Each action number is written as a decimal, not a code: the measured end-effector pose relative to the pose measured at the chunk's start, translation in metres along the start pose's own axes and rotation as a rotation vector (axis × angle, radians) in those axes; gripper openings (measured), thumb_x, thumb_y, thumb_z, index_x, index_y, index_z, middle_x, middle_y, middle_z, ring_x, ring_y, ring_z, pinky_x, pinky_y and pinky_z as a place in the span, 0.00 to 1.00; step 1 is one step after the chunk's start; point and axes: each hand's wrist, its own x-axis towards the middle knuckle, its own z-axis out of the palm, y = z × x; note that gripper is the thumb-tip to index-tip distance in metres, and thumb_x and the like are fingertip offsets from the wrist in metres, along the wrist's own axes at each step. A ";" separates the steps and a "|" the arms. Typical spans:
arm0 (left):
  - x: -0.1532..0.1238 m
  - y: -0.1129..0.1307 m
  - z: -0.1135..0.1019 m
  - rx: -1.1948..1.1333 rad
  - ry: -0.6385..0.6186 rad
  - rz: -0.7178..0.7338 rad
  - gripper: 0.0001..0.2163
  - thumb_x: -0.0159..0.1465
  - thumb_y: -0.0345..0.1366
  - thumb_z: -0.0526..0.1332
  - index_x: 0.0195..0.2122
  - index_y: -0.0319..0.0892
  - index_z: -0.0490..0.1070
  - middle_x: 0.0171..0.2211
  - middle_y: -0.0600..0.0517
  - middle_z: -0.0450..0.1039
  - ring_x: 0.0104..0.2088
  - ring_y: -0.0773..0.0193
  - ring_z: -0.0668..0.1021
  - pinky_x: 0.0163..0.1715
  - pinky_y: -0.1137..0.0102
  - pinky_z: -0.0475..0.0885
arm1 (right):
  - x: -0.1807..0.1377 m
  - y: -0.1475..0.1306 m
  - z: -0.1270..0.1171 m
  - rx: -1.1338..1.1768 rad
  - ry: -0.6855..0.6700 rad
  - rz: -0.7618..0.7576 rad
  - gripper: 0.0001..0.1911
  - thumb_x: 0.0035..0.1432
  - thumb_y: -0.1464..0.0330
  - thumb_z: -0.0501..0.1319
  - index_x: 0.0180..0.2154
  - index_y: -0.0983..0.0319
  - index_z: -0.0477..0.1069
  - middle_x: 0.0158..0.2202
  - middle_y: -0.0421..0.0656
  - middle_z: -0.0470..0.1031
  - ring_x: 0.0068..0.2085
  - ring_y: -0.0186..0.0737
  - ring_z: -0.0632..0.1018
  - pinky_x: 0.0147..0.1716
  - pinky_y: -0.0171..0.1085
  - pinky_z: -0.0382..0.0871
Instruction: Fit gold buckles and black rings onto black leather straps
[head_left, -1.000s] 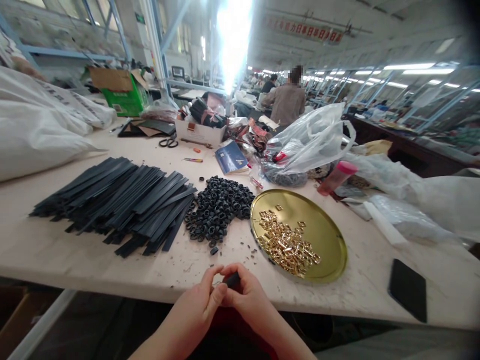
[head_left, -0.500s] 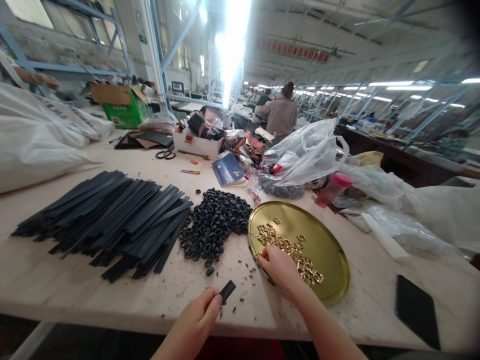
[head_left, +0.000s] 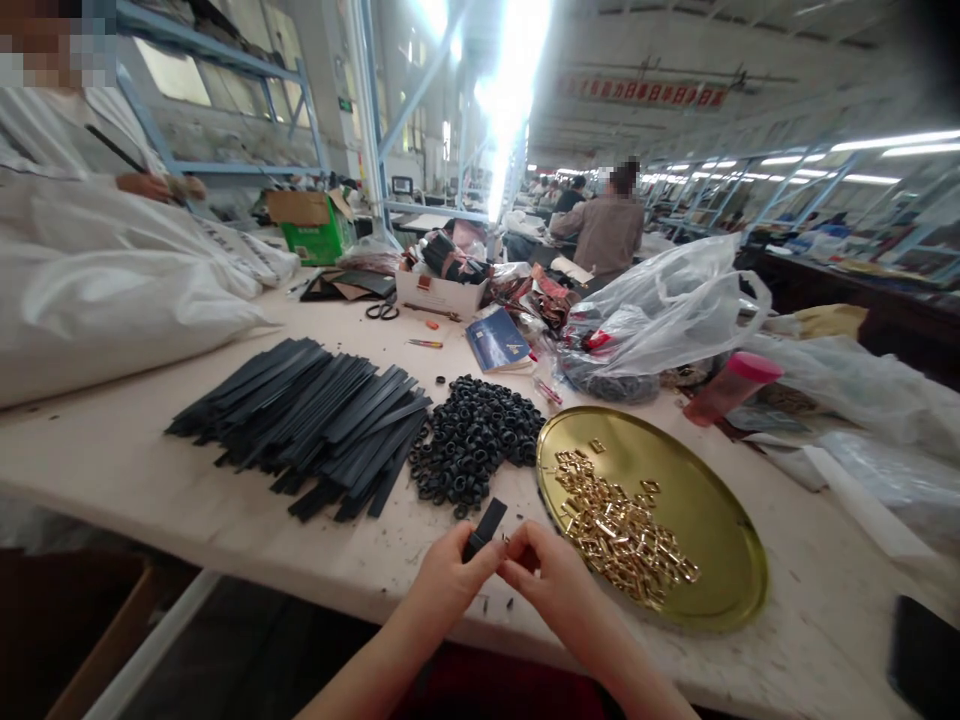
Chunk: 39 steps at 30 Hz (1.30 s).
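Note:
My left hand (head_left: 450, 575) grips a short black strap (head_left: 489, 522), whose free end sticks up past the thumb. Close beside it, my right hand (head_left: 551, 575) pinches a small gold buckle (head_left: 506, 540), mostly hidden by the fingertips. The two hands nearly touch, just above the table's front part. To the right, a round gold tray (head_left: 712, 500) carries a heap of gold buckles (head_left: 622, 530). Behind my hands lies a pile of small black loops (head_left: 480, 440). Long black strips (head_left: 315, 420) are stacked to the left.
Scissors (head_left: 383, 309), a blue notebook (head_left: 498, 342) and a filled white box (head_left: 439, 292) lie farther back. A clear plastic bag (head_left: 660, 310) and a pink-lidded container (head_left: 731, 388) stand behind the tray. A phone (head_left: 926, 655) lies far right; a white sack (head_left: 112, 300) and another person (head_left: 82, 130) are left.
My right hand has left the tray and come over to my left hand with a gold buckle in its fingertips. The view has turned left, bringing another person into sight.

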 end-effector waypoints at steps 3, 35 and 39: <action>-0.006 0.003 -0.006 0.014 0.000 -0.016 0.10 0.52 0.41 0.57 0.24 0.38 0.65 0.21 0.56 0.62 0.25 0.68 0.64 0.26 0.75 0.59 | -0.008 -0.007 0.010 -0.080 0.021 -0.080 0.06 0.48 0.69 0.60 0.23 0.61 0.63 0.22 0.37 0.66 0.25 0.34 0.66 0.25 0.34 0.58; -0.019 -0.014 -0.012 -0.326 -0.113 -0.162 0.16 0.56 0.49 0.54 0.32 0.39 0.61 0.17 0.60 0.61 0.13 0.76 0.57 0.12 0.77 0.49 | -0.011 0.019 0.041 0.818 0.014 0.219 0.21 0.41 0.56 0.66 0.38 0.59 0.70 0.23 0.38 0.71 0.24 0.35 0.71 0.26 0.36 0.66; -0.025 -0.009 -0.011 -0.260 -0.113 -0.106 0.13 0.57 0.44 0.55 0.35 0.38 0.63 0.16 0.62 0.59 0.13 0.75 0.57 0.14 0.77 0.51 | -0.017 0.000 0.038 0.819 0.025 0.246 0.20 0.45 0.59 0.65 0.40 0.60 0.69 0.29 0.40 0.72 0.30 0.36 0.72 0.33 0.37 0.67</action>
